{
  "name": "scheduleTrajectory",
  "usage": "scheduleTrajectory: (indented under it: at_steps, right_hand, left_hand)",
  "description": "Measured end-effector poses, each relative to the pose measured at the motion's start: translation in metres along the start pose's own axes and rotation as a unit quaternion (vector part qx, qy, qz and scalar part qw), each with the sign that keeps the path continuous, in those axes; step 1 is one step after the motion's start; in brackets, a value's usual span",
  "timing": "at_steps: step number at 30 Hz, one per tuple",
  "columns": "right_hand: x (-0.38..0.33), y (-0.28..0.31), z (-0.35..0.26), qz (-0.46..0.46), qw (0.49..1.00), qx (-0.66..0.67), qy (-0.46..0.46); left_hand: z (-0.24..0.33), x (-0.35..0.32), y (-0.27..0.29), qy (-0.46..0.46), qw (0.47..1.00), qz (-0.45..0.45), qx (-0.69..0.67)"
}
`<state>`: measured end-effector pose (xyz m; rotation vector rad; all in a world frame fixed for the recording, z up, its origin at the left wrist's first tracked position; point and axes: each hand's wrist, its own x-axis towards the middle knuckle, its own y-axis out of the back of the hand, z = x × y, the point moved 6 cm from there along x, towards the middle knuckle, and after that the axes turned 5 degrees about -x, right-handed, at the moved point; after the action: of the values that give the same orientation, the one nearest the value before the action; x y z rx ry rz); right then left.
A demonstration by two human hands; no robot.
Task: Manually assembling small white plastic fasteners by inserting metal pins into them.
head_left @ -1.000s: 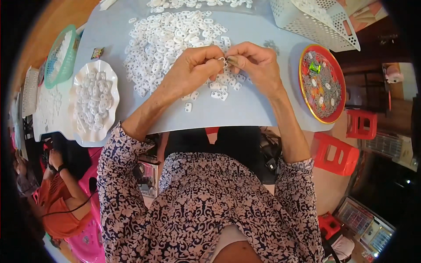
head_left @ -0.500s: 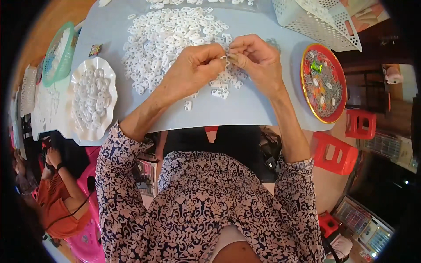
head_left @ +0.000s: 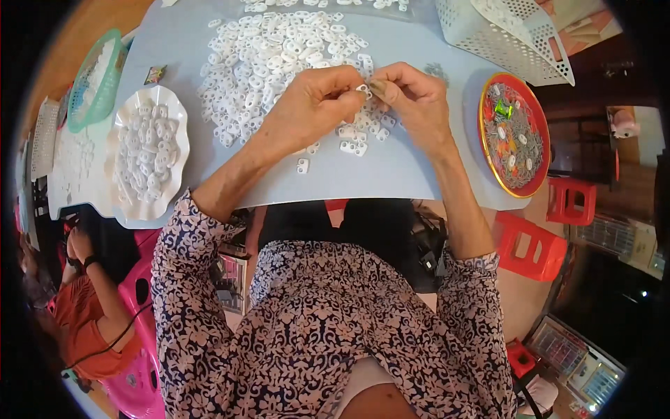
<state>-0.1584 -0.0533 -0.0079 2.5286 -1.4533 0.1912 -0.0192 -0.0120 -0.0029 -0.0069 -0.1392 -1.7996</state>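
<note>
Small white plastic piece (head_left: 362, 89), flat with holes, pinched between fingertips of left hand (head_left: 314, 105) and right hand (head_left: 412, 101), both grips closed tight on it, just above the near right edge of the heap. Heap of white plastic pieces (head_left: 272, 56), glossy and loop-shaped, spread over the pale blue table (head_left: 391, 174). At left, scalloped white dish (head_left: 146, 150) full of the same pieces. At right, round red tray (head_left: 514, 133) with grey bits. Far right, white perforated basket (head_left: 502, 35), tilted.
</note>
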Motion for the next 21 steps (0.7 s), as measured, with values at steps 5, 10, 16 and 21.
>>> scheduleTrajectory:
  at_steps: [5,10,16,21]
  right_hand:
    - [-0.002,-0.001,-0.002,0.014,1.000,-0.015,0.004]
    - [0.001,0.001,-0.002,0.049,0.998,-0.029,0.007]
    - [0.002,0.000,0.003,0.026,0.999,-0.001,0.018]
    - [-0.001,0.005,0.005,0.064,0.996,0.048,-0.049]
  left_hand:
    - [-0.002,-0.001,-0.002,-0.011,1.000,0.018,0.005]
    - [0.000,0.003,-0.002,-0.015,0.999,0.029,-0.004]
    - [0.005,0.002,0.004,-0.012,0.998,0.012,0.056]
    - [0.027,-0.017,-0.006,-0.124,0.955,-0.064,0.261]
